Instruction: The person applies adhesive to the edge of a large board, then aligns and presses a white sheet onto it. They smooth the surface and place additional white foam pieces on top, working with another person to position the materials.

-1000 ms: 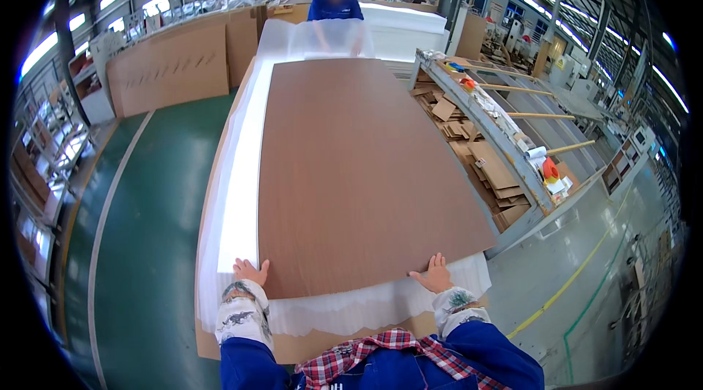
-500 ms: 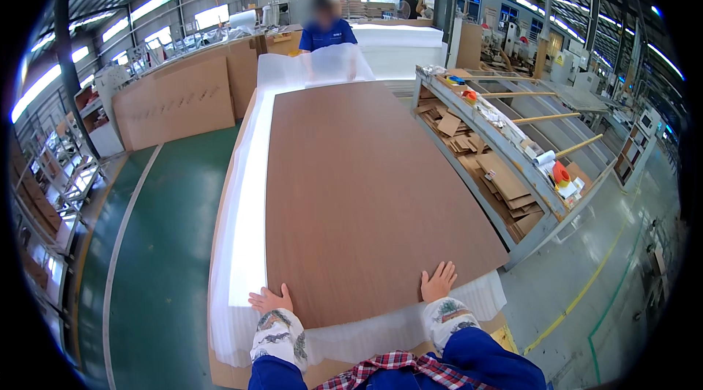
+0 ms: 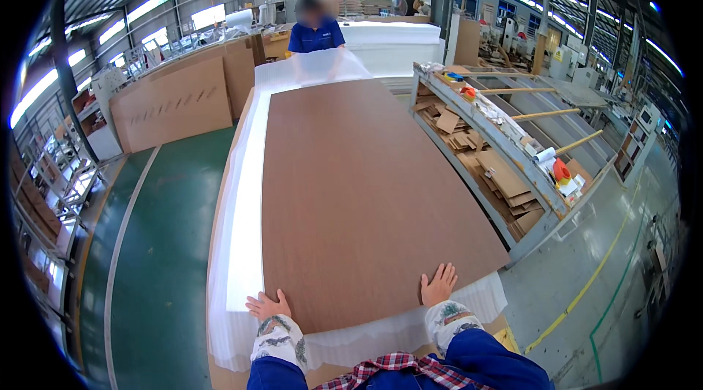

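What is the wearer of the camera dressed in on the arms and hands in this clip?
Both hands are bare, no gloves: left hand, right hand. Each wrist is covered by a white oversleeve with a dark patterned print, left oversleeve and right oversleeve. Above those come blue jacket sleeves. A red, white and dark plaid shirt shows at the chest between them.

A large flat brown cardboard carton (image 3: 173, 103) stands on edge left of the brown panel (image 3: 366, 185). White foam wrapping sheet (image 3: 242, 229) lies under that panel. Brown cardboard offcuts (image 3: 498, 177) fill the rack to its right.
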Available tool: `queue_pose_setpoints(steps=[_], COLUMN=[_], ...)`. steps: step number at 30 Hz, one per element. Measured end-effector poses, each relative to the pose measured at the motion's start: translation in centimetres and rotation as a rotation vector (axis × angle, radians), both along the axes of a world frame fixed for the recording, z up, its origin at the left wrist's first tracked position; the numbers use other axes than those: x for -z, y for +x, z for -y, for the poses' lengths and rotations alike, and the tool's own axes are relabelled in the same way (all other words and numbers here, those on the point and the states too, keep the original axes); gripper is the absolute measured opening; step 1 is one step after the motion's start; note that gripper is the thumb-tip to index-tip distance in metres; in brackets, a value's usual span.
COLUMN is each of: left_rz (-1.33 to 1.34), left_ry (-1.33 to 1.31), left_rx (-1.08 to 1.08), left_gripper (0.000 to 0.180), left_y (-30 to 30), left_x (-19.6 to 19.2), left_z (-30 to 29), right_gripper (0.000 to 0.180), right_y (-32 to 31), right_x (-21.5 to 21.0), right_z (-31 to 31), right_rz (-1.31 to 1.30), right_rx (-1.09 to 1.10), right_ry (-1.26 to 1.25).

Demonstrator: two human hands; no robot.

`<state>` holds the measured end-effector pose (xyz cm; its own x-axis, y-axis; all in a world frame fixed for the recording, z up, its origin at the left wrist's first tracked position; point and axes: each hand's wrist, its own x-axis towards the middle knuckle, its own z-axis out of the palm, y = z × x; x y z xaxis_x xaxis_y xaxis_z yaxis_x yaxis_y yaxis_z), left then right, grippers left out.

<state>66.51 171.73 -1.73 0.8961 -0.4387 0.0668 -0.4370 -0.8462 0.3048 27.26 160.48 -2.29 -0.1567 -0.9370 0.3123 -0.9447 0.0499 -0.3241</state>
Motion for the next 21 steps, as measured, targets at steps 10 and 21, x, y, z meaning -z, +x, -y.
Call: queue_pose_setpoints(steps=[10,21], left_rz=[-0.002,0.027], left_ry=[0.001,-0.019], left_rx=[-0.007,-0.002], left_gripper=[0.062,0.062], left_y=[0.1,0.2], left_x=[0.5,1.2], left_z=[0.1,0.1], right_gripper=[0.067,0.067], right_y=[-0.2,-0.3], right_x=[0.2,0.4], right_z=[-0.2,-0.1], right_rz=[-0.008,-0.001], right_rx=[-0.006,-0.006], right_ry=[-0.025,-0.042])
